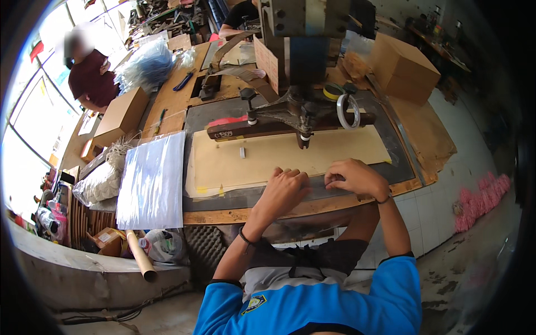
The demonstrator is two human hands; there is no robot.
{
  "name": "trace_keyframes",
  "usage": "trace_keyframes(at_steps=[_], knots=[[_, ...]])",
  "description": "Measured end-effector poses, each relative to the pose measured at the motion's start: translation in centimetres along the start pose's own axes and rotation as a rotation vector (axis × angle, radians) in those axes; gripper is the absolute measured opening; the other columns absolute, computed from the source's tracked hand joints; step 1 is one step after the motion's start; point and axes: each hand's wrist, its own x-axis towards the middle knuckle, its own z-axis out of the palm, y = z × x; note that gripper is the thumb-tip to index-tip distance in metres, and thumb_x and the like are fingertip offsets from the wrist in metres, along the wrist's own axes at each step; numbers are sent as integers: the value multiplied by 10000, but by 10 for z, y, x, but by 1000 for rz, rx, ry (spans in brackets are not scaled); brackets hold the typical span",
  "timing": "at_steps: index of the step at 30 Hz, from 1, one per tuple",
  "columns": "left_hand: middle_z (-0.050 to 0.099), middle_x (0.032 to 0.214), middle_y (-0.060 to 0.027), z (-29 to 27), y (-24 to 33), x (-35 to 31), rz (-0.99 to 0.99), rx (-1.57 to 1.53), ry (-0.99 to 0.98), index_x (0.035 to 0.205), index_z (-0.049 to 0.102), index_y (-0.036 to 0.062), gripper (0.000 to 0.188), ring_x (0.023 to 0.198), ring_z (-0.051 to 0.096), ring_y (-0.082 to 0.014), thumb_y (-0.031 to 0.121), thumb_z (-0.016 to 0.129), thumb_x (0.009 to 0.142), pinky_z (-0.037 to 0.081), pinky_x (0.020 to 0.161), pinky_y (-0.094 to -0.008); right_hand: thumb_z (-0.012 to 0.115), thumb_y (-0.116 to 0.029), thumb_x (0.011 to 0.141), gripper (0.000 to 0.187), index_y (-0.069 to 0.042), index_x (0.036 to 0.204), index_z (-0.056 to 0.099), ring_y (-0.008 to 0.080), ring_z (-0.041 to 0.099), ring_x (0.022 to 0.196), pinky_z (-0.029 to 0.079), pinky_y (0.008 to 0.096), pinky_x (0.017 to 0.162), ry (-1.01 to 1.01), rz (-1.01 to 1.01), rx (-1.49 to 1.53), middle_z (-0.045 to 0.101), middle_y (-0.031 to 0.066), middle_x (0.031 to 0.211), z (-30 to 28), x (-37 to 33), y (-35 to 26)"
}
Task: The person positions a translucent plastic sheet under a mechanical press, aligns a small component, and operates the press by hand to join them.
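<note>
Above the front edge of the worktable, my left hand [285,188] has its fingers curled in, and its thumb side is slightly blurred. My right hand [357,177] is just to its right, fingertips bent together in a pinch. Anything within either hand is too small or hidden to make out. Beyond them a long cream sheet [268,159] with yellow tape bits lies on a dark grey mat [195,205]. On the sheet is a small pale grey piece [242,152]. A dark metal bar [234,129] crosses its far side, under the press head [298,109].
Clear plastic sheets [151,181] overhang the table at left, beside bundled twine [103,177]. A tape roll [348,111] hangs on the press. Cardboard boxes [403,67] stand at back right. One person [89,78] stands far left; another [240,19] is behind the press.
</note>
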Motion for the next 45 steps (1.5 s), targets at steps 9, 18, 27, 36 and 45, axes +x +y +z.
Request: trace_keyframes(at_steps=[9,18,27,36,45], knots=[[728,773,-88,-85,22,-26,-190,-513,102,993,707,6,182,673,684,-167,186,682,989,520,625,-320,819,-124,875,232,-35,1070,731,74,686,759,528,245,699,331,97,415,744,64,828,-57,-21,-57],[717,764,-73,-100,39,-12,-82,-555,123,976,685,-35,204,697,688,-121,149,619,1037,515,638,-274,799,-139,913,240,0,1093,724,83,703,831,546,239,761,208,13,529,768,73,895,-48,-7,-75],[702,701,-89,-91,42,-12,-111,-770,213,988,689,-33,183,598,666,-140,135,625,1016,495,575,-263,795,-133,917,162,8,984,756,82,687,776,543,239,718,255,-33,560,748,48,831,-48,-14,-80],[697,688,-90,-104,60,7,-78,-751,276,964,678,-37,175,579,652,-116,130,644,1005,490,554,-250,779,-164,930,189,8,1009,773,71,659,742,523,247,668,270,-90,527,757,58,833,-48,-10,-92],[705,716,-69,-108,57,5,-181,-873,168,1000,701,-44,208,636,651,-83,162,673,1001,509,595,-254,769,-177,939,179,-6,988,773,63,666,745,511,233,667,295,-120,506,746,35,812,-51,-9,-90]])
